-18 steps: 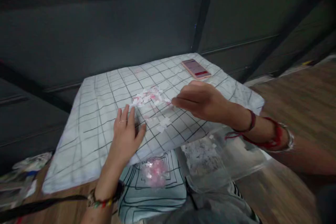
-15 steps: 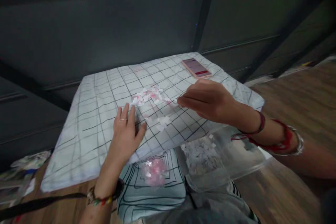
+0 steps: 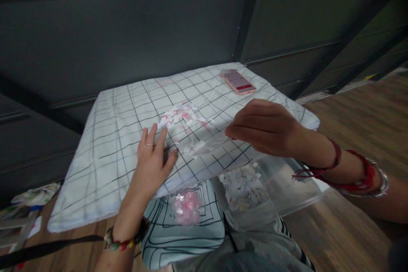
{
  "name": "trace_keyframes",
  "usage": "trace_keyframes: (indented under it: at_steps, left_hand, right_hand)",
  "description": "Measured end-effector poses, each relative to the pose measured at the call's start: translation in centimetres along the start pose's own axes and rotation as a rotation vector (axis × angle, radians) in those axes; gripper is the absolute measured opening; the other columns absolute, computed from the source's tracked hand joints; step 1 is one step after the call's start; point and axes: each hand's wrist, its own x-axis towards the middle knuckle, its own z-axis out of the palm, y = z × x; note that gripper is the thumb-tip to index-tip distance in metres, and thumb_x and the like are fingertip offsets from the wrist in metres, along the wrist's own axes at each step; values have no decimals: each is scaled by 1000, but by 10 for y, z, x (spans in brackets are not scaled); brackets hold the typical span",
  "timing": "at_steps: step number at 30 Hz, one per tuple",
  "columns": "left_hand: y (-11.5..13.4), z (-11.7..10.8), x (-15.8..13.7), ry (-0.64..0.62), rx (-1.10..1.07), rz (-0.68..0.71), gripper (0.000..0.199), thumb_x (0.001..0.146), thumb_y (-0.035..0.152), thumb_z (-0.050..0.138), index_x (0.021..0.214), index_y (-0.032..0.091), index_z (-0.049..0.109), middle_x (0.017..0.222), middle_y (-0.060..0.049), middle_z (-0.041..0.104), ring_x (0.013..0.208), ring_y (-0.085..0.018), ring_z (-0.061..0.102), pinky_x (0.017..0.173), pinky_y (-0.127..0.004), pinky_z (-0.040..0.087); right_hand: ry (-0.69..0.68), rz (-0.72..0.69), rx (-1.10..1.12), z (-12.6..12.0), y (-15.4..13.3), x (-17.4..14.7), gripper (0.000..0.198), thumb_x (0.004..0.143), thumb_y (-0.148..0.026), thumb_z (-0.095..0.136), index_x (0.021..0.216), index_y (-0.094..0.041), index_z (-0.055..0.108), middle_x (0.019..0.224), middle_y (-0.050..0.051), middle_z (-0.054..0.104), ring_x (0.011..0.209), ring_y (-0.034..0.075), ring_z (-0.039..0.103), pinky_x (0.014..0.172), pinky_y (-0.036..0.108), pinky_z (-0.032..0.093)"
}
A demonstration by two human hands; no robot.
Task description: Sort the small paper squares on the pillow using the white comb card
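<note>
My left hand (image 3: 153, 161) lies on the checked white cloth (image 3: 117, 136) with its fingers spread and nothing in them. Just beyond its fingertips is a loose heap of white and pink paper scraps (image 3: 180, 114). A smaller group of white scraps (image 3: 194, 148) lies nearer to me, between my hands. My right hand (image 3: 264, 129) is over the cloth's right side, thumb and fingers pinched together. A pale, blurred, see-through streak (image 3: 215, 142) runs from its fingertips toward the smaller group; what the pinch holds is unclear.
A phone (image 3: 242, 83) lies at the back right of the cloth. Below the front edge are an open clear plastic box (image 3: 245, 191) of paper bits and a clear bag of pink pieces (image 3: 187, 208) on a light-blue patterned cushion (image 3: 185, 240). A dark panelled wall (image 3: 127, 25) stands behind.
My right hand has moved a little right and toward me, still pinched, and the pale streak now shows at its fingertips. My left hand has stayed nearly in place.
</note>
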Motion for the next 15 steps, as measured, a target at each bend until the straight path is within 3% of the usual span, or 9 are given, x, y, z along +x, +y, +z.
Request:
trace_keyframes:
  at_steps: [4,9,15]
  left_hand:
    - [1,-2,1,-2,-6,36,48,86,33,50,132,22,39,148,-14,27,138,-37,15,106,-59,26]
    - [1,-4,1,20,-11,48,36,87,24,46,122,20,48,147,-12,29,137,-37,17,106,-60,26]
    - [1,-11,2,62,-35,44,26,83,12,41,98,17,62,142,-10,37,136,-35,23,108,-58,27]
  right_hand:
    - [-65,-46,-33,6,-1,7,20,92,-15,37,92,-17,57,76,1,63,73,10,52,64,28,42]
    - [8,-63,-26,20,-2,21,14,91,-15,42,90,-14,56,73,0,61,71,11,50,62,27,40]
    - [39,6,-49,17,2,17,18,92,-12,39,92,-14,57,72,0,59,69,11,48,61,27,35]
